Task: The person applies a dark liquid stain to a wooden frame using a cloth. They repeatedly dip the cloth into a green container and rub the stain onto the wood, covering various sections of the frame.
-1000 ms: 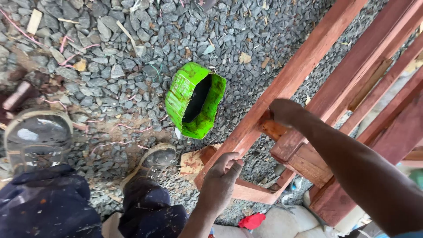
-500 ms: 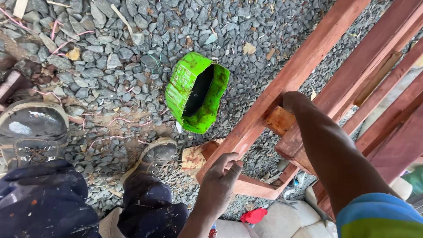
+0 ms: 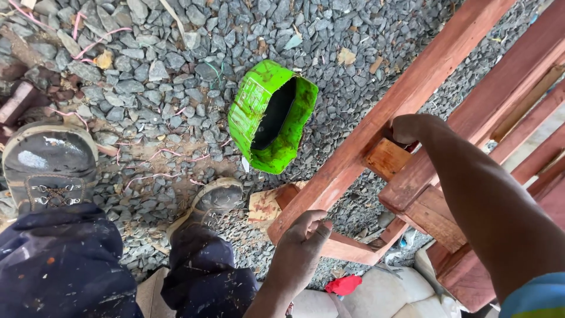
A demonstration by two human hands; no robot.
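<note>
Evidently we are steadying a reddish wooden frame (image 3: 471, 100) that leans across the gravel (image 3: 147, 70), and the work in hand looks like holding it in place at two points. Our left hand (image 3: 300, 241) sits at the lower end of the long rail (image 3: 365, 138), its fingers (image 3: 318, 227) curled together and pressed around the rail's edge. Our right hand (image 3: 412, 126) reaches over the same rail higher up, just above a short cross block (image 3: 385, 158); its fingers are hidden behind the wood, so we cannot tell whether they grip or only rest. Any shift of the frame would, we judge, call for a firm hold at both ends and sure footing on loose stone. A dented green can (image 3: 272, 115) lies open just beside the rail, a wood scrap (image 3: 265, 206) sits under its lower end, and our boots (image 3: 215, 197) stand close by, crowding the space; a red rag (image 3: 344, 285) lies below.
</note>
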